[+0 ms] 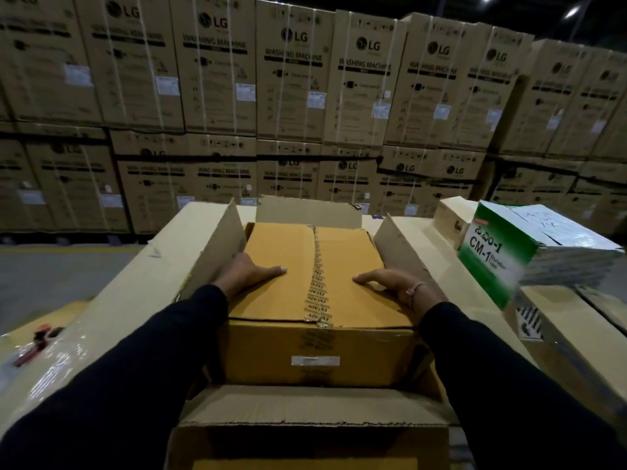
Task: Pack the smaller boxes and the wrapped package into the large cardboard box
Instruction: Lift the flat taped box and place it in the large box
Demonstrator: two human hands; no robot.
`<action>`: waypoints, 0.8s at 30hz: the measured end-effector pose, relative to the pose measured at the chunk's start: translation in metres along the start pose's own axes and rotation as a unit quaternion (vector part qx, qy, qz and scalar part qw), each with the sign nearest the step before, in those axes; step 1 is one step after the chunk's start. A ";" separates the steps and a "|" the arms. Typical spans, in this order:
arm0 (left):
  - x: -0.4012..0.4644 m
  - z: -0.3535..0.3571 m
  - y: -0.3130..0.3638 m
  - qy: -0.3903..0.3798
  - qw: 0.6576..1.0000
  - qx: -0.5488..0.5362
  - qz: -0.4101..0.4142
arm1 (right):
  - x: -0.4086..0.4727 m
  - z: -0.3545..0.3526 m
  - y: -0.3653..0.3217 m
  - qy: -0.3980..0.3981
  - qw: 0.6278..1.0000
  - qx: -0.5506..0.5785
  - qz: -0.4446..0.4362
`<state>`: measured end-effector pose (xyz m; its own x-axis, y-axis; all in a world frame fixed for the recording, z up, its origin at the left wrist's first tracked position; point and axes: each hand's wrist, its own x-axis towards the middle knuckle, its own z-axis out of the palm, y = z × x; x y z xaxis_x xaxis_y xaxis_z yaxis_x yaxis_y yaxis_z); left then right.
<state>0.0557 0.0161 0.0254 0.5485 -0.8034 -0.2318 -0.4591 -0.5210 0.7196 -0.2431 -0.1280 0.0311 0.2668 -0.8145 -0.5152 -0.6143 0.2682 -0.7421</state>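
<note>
A taped brown smaller box (305, 266) sits partly inside the large cardboard box (217, 245), whose flaps stand open on all sides. My left hand (247, 271) lies flat on the smaller box's top left side, thumb across the lid. My right hand (393, 283) rests on its top right side, fingers spread toward the tape seam. Both hands press against the box from the sides and top. A green-and-white box marked CM-1 (492, 252) stands to the right, outside the large box. No wrapped package is clearly in view.
A pale carton (451, 218) stands behind the green box. The large box rests on a long plastic-wrapped carton (112, 317). A red object (37, 340) lies at the left. Stacks of washing machine cartons (291, 96) form a wall behind.
</note>
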 end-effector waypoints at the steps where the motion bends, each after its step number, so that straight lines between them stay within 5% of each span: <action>1: 0.001 0.008 -0.006 0.007 1.000 0.003 -0.009 | 0.004 0.006 0.006 0.005 1.000 0.003 0.000; 7: 0.018 0.048 -0.053 0.001 0.999 0.005 -0.036 | 0.037 0.040 0.042 0.028 0.999 -0.026 -0.007; 13: 0.016 0.070 -0.072 -0.022 0.984 0.179 0.007 | 0.054 0.063 0.070 0.046 0.992 -0.112 0.034; 19: 0.015 0.088 -0.042 0.001 0.905 0.406 0.129 | 0.088 0.071 0.071 0.061 0.967 -0.243 0.037; 24: 0.007 0.120 -0.006 -0.105 0.851 0.460 0.233 | 0.073 0.071 0.052 0.058 0.924 -0.378 0.024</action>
<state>-0.0216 -0.0210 -0.0594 0.0645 -0.9680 -0.2426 -0.9978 -0.0594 -0.0280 -0.2024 -0.1369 -0.0756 0.1720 -0.8723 -0.4576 -0.9780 -0.0954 -0.1856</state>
